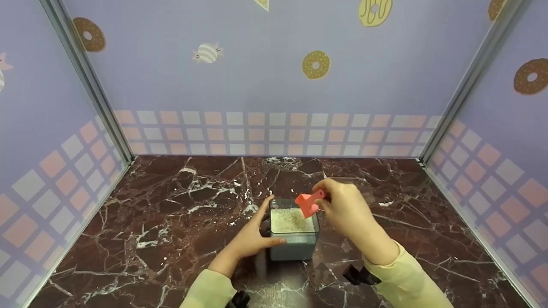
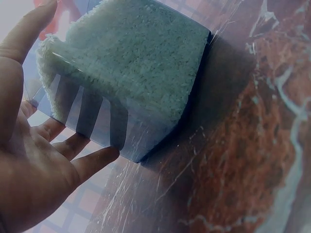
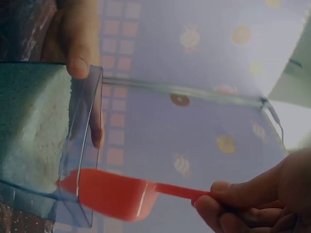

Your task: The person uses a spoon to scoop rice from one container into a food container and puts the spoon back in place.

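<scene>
A clear, bluish square container [image 1: 293, 249] stands on the marbled table, filled high with white rice [image 1: 289, 222]. My left hand [image 1: 250, 237] holds it from the left, thumb across the near wall and the other fingers spread along the left side. In the left wrist view those fingertips [image 2: 112, 151] lie against the see-through wall. My right hand [image 1: 344, 205] pinches the handle of a small red scoop [image 1: 307, 205]. The scoop's bowl [image 3: 116, 196] is tilted over the container's right part, overlapping the rim in the right wrist view.
Stray white grains [image 1: 233, 222] lie scattered on the dark marbled table [image 1: 192, 239] to the left and behind the container. Purple patterned panels [image 1: 257, 85] wall in the back and both sides, with metal posts [image 1: 94, 94] at the corners.
</scene>
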Tool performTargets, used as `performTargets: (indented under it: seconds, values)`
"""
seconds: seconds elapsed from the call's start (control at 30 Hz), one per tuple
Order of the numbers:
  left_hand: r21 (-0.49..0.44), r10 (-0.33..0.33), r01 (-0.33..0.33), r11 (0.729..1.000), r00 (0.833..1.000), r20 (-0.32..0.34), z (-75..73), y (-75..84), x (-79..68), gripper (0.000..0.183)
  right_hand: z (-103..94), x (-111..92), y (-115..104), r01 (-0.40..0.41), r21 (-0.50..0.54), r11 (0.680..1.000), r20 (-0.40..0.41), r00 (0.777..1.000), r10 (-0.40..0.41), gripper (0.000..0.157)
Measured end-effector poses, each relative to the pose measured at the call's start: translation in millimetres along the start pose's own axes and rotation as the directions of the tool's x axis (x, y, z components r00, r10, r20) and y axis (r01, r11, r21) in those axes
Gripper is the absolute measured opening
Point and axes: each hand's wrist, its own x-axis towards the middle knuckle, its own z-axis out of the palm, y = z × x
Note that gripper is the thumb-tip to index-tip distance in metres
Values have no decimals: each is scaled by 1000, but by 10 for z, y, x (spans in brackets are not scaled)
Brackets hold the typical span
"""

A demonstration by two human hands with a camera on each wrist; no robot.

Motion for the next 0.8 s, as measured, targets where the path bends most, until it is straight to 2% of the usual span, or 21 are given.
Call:
performTargets:
  seconds: [0.17, 0.27, 0.4, 0.53, 0.7, 0.8]
  values:
    - [-27, 7, -6, 1000, 1000, 16, -3, 5, 4, 119, 91, 3, -87, 132, -135, 982, -9, 991, -135, 17]
    - [-52, 16, -14, 999, 999, 31, -3, 4, 8, 119, 133, 20, -70, 147, -137, 980, 8, 989, -147, 18]
    - [-46, 15, -14, 999, 1000, 27, -3, -2, 9, 119, 134, 66, -16, 32, -63, 998, 64, 998, -28, 17]
    - [-29, 10, -10, 1000, 1000, 13, -7, -12, 6, 119, 118, 116, 97, -82, 39, 996, 124, 989, 76, 14]
    - [-18, 9, -9, 1000, 1000, 12, -5, -13, 3, 118, 152, 126, 309, -191, 182, 965, 158, 974, 163, 14]
    - [-7, 4, -4, 1000, 1000, 10, -3, -8, -3, 117, 191, 104, 440, -242, 268, 933, 165, 965, 203, 15]
